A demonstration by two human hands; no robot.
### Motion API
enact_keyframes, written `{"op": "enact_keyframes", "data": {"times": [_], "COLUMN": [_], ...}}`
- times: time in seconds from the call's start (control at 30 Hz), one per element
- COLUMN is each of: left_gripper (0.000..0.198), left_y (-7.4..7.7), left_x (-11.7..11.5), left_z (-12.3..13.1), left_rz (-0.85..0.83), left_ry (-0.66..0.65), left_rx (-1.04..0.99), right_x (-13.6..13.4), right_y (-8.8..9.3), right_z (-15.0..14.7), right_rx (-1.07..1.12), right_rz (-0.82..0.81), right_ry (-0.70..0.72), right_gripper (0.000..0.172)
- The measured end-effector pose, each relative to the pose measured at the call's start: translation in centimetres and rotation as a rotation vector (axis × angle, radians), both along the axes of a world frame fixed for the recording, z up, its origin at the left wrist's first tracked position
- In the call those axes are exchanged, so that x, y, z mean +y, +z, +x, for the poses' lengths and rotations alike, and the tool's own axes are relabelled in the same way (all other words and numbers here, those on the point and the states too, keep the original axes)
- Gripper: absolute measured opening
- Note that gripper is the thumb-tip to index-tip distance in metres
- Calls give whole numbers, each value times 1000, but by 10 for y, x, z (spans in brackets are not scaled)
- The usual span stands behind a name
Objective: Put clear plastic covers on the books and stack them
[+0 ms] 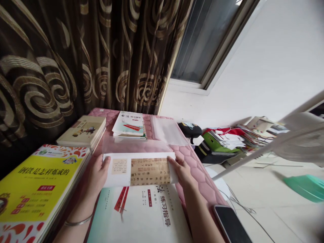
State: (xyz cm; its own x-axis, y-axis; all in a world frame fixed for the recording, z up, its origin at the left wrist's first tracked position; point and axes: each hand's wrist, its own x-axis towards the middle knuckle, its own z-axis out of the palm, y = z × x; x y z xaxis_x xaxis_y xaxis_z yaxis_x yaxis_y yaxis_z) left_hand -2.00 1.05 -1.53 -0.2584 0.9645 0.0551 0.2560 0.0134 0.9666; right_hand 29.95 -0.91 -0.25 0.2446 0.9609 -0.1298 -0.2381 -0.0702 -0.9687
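A white and teal book (141, 216) lies in front of me on the pink quilted surface (202, 182). Its cover flap (139, 168), printed with tan calligraphy panels, is bent over the top edge. My left hand (97, 175) grips the flap's left end, thumb on top. My right hand (182, 173) holds the flap's right end with fingers curled over it. A clear plastic sheet (134, 145) lies just beyond the flap.
A yellow book (37, 189) and a beige book (82, 130) sit at the left. A stack of thin books (129, 125) lies at the back. A phone (231, 224) rests at the right edge. Dark patterned curtains (76, 57) hang behind; clutter (227, 140) covers the floor.
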Motion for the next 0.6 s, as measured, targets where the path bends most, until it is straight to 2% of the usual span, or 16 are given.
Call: {"op": "enact_keyframes", "data": {"times": [0.13, 0.27, 0.4, 0.6], "left_gripper": [50, 52, 55, 53], "left_y": [1, 10, 16, 11], "left_x": [0, -4, -6, -3], "left_z": [0, 4, 6, 4], "left_rz": [43, 38, 23, -15], "left_ry": [-5, -25, -33, -22], "left_rx": [-40, -89, -139, -147], "right_x": [0, 0, 0, 1], "right_y": [-1, -1, -4, -6], "right_z": [2, 4, 5, 3], "right_rx": [103, 130, 119, 85], "right_rz": [55, 102, 134, 143], "right_ry": [-4, -5, -10, -62], "right_gripper": [41, 47, 37, 40]}}
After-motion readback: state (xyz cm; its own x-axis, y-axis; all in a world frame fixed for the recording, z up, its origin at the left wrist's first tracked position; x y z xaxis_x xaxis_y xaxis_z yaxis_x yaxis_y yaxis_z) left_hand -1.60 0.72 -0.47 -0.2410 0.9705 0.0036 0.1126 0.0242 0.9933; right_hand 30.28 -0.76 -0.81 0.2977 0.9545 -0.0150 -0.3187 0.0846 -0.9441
